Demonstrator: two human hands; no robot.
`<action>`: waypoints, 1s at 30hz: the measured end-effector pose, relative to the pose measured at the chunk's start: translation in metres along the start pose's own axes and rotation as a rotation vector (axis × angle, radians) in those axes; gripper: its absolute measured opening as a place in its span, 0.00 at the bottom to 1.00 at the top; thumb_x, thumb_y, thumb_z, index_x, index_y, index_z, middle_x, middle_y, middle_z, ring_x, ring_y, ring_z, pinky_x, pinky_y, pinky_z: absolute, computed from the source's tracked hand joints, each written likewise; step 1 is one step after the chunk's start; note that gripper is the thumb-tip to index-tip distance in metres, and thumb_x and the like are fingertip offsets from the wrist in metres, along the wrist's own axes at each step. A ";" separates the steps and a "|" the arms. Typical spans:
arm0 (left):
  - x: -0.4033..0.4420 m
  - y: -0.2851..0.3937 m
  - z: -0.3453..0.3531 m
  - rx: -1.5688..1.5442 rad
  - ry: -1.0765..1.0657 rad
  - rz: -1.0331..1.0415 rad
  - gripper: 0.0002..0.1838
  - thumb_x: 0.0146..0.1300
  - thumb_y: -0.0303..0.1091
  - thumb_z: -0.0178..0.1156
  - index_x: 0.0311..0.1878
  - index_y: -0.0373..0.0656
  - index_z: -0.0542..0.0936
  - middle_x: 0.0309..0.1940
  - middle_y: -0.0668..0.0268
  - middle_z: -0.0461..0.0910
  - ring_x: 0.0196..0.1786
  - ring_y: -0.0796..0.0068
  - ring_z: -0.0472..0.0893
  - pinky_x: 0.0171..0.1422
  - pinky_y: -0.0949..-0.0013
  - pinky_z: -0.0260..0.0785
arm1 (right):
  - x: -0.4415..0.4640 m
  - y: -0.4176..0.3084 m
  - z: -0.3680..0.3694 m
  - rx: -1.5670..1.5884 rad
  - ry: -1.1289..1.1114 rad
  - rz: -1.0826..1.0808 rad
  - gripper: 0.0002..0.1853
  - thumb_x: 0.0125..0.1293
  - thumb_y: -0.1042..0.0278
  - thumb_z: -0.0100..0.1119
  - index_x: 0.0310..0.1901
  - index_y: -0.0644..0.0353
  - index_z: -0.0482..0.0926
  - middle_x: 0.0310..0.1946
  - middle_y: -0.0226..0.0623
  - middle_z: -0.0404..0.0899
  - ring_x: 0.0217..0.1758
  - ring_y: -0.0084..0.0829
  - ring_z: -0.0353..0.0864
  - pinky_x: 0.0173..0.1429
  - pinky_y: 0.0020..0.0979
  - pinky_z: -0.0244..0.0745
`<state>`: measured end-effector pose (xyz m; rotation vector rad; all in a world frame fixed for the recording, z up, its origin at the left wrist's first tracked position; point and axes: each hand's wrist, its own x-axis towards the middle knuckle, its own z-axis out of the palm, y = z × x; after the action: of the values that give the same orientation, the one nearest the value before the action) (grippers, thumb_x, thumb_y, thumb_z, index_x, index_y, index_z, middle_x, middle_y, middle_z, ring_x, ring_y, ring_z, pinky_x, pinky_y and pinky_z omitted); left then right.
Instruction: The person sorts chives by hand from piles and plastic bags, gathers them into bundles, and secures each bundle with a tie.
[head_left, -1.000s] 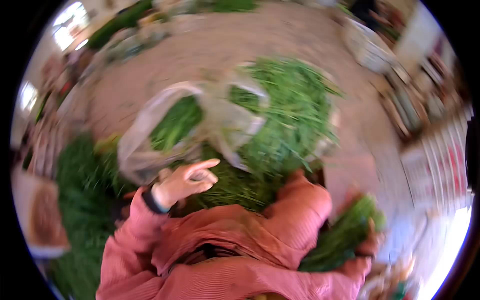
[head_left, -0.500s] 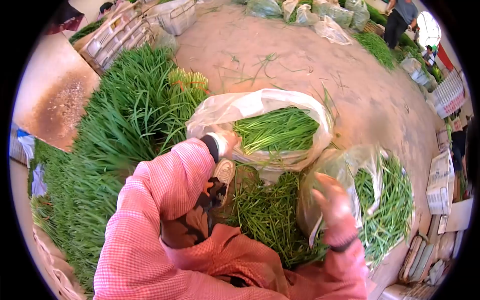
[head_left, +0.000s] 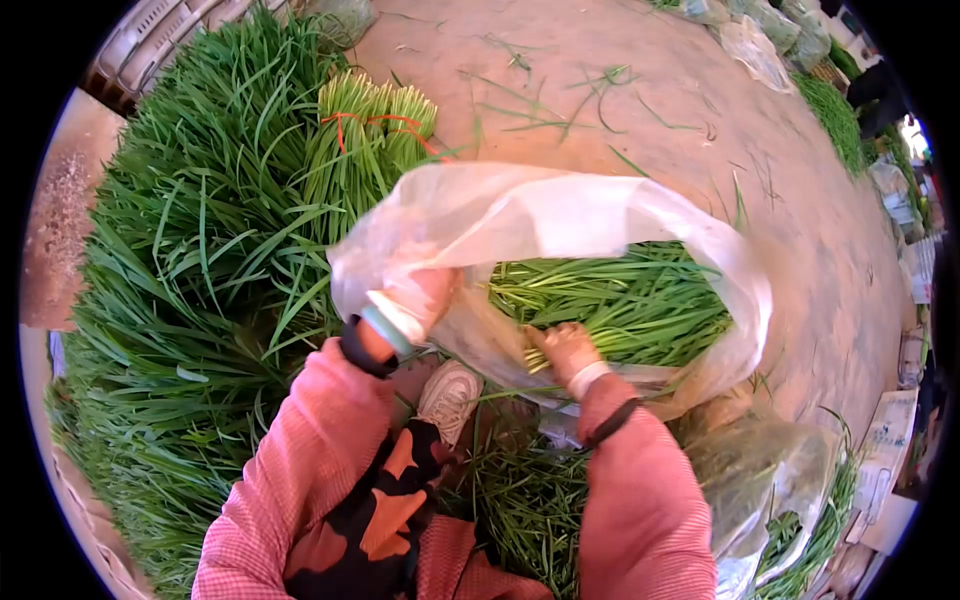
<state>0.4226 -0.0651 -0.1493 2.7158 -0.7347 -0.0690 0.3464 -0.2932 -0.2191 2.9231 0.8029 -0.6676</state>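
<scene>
A clear plastic bag [head_left: 590,215] stands with its wide mouth facing me, holding long green garlic chives [head_left: 630,310]. At the bag's left side, my left hand [head_left: 425,297] is closed on the plastic rim; its fingers are blurred and partly behind the film. Inside the mouth, near the front rim, my right hand [head_left: 565,350] has its fingers curled over the pale stalk ends. A few of those stalks poke out beside its fingertips.
Tall garlic chives [head_left: 190,250] are heaped on my left, with a bundle tied in red string [head_left: 375,125]. Loose leaves [head_left: 525,500] lie below the bag. Another plastic bag [head_left: 750,470] sits at right. My shoe [head_left: 450,400] is close to the bag.
My right hand has moved from the right-hand bag into the mouth of the middle bag, onto the chives. My left hand stays at the rim. The view has tilted down and closer.
</scene>
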 end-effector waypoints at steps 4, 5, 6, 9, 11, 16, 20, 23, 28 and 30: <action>-0.009 0.024 -0.058 0.001 0.124 0.065 0.06 0.49 0.28 0.54 0.31 0.45 0.78 0.28 0.60 0.76 0.32 0.60 0.75 0.37 0.65 0.67 | -0.014 0.050 -0.069 0.862 0.470 0.215 0.13 0.58 0.68 0.52 0.46 0.56 0.73 0.38 0.43 0.76 0.42 0.35 0.75 0.47 0.29 0.71; -0.012 0.032 -0.065 0.040 0.012 0.007 0.05 0.48 0.29 0.57 0.29 0.48 0.80 0.27 0.64 0.77 0.33 0.61 0.76 0.38 0.65 0.68 | 0.005 0.084 -0.049 0.869 0.376 0.291 0.14 0.59 0.66 0.52 0.47 0.55 0.73 0.42 0.38 0.76 0.45 0.32 0.74 0.47 0.32 0.71; -0.016 0.033 -0.063 0.039 0.011 0.008 0.05 0.48 0.29 0.57 0.29 0.48 0.80 0.27 0.64 0.77 0.33 0.61 0.76 0.38 0.65 0.68 | 0.011 0.080 -0.073 0.600 0.200 0.326 0.16 0.58 0.65 0.53 0.48 0.55 0.71 0.43 0.40 0.76 0.47 0.35 0.73 0.49 0.35 0.70; -0.023 0.037 -0.065 0.064 0.028 -0.004 0.07 0.48 0.28 0.56 0.29 0.50 0.81 0.25 0.66 0.76 0.32 0.63 0.76 0.38 0.64 0.68 | 0.045 0.048 -0.079 0.031 0.098 0.076 0.20 0.55 0.63 0.55 0.51 0.57 0.69 0.43 0.45 0.75 0.49 0.43 0.72 0.52 0.40 0.66; -0.023 0.050 -0.080 0.154 0.033 0.072 0.08 0.47 0.27 0.55 0.30 0.51 0.81 0.24 0.67 0.75 0.30 0.65 0.76 0.37 0.65 0.67 | 0.073 0.019 -0.079 0.101 -0.162 0.094 0.21 0.54 0.68 0.54 0.51 0.59 0.69 0.43 0.45 0.75 0.50 0.43 0.72 0.55 0.40 0.63; -0.027 0.058 -0.089 0.159 -0.064 0.116 0.09 0.45 0.26 0.57 0.31 0.52 0.80 0.26 0.66 0.75 0.30 0.63 0.75 0.34 0.64 0.67 | 0.131 0.008 0.012 0.041 0.293 0.221 0.21 0.52 0.72 0.53 0.50 0.60 0.69 0.45 0.45 0.74 0.51 0.40 0.72 0.56 0.39 0.64; -0.031 0.054 -0.086 0.146 -0.043 0.109 0.10 0.45 0.27 0.57 0.31 0.52 0.80 0.27 0.66 0.75 0.30 0.63 0.76 0.32 0.64 0.67 | 0.072 0.009 -0.049 0.137 0.009 0.199 0.25 0.51 0.65 0.58 0.54 0.51 0.69 0.43 0.43 0.73 0.49 0.40 0.72 0.54 0.36 0.66; -0.034 0.055 -0.083 0.259 -0.119 0.051 0.10 0.44 0.28 0.57 0.32 0.51 0.80 0.28 0.66 0.75 0.32 0.62 0.75 0.36 0.63 0.67 | 0.022 0.034 -0.078 0.402 0.088 0.069 0.34 0.46 0.61 0.65 0.58 0.40 0.64 0.39 0.42 0.71 0.44 0.40 0.72 0.52 0.35 0.66; -0.027 0.071 -0.095 0.059 -0.167 0.061 0.19 0.44 0.31 0.60 0.44 0.51 0.77 0.34 0.64 0.75 0.43 0.62 0.72 0.48 0.62 0.63 | 0.010 0.064 -0.058 0.682 0.316 -0.114 0.35 0.51 0.68 0.61 0.61 0.41 0.59 0.43 0.40 0.71 0.46 0.40 0.71 0.54 0.34 0.66; -0.027 0.079 -0.097 -0.032 -0.176 0.049 0.23 0.44 0.31 0.61 0.48 0.52 0.75 0.36 0.63 0.75 0.45 0.62 0.72 0.50 0.61 0.62 | 0.012 0.068 -0.058 1.992 0.267 0.335 0.32 0.53 0.73 0.59 0.61 0.51 0.60 0.47 0.39 0.71 0.48 0.35 0.71 0.55 0.31 0.67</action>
<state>0.3738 -0.0875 -0.0329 2.6842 -0.8417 -0.3086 0.4126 -0.3380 -0.1773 4.4033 -1.3383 -1.7053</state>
